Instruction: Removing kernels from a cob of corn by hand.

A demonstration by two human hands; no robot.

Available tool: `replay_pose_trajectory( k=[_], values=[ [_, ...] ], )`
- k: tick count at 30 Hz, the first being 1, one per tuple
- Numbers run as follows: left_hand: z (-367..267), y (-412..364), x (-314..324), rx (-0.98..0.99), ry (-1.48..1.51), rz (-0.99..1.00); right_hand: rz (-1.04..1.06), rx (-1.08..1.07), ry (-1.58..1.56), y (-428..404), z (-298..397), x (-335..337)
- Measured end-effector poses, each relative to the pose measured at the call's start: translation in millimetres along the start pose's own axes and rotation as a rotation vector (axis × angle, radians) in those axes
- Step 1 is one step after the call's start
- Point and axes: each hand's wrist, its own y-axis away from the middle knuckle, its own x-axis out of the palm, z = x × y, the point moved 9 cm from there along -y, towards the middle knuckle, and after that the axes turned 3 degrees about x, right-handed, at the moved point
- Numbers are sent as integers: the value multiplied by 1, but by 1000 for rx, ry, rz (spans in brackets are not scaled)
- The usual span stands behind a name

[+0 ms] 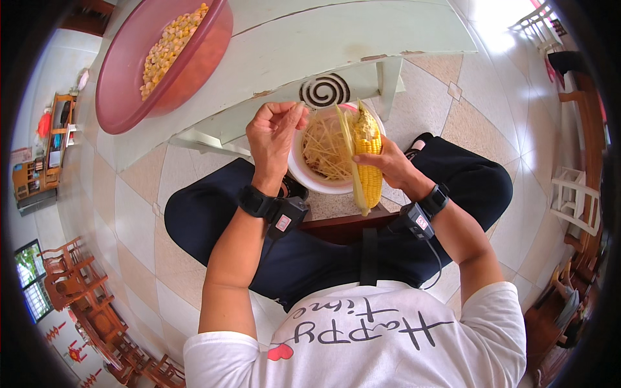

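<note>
My right hand (395, 162) grips a partly husked ear of yellow corn (369, 182), upright in the view, with the thumb across its kernels. A strip of pale husk (350, 145) runs along its left side, and the tip looks ragged. My left hand (279, 128) is raised left of the ear, fingertips pinched together; no object shows between them, though a fine strand cannot be ruled out. Below both hands, a white bowl with a pink rim line (297, 167) holds pale, stringy plant scraps (325, 145).
On a worn pale green bench (301, 53) stands a large pink plastic basin (121, 82) with loose corn kernels (167, 56). A black mosquito coil (324, 90) lies beyond the bowl. White stools (577, 199) and wooden furniture (73, 276) are farther off on the tiled floor.
</note>
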Motion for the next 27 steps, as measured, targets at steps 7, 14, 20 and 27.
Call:
replay_pose_trajectory(
  k=[7, 14, 20, 27],
  values=[
    [16, 17, 27, -40, -370, 208, 13, -14, 3, -1, 2, 3],
    [44, 37, 58, -77, -581, 457, 5, -62, 31, -3, 4, 11],
    [51, 37, 60, 15, -679, 423, -10, -92, 131, -4, 0, 9],
    [48, 29, 48, 46, -682, 350, -7, -128, 117, -3, 5, 11]
  ],
)
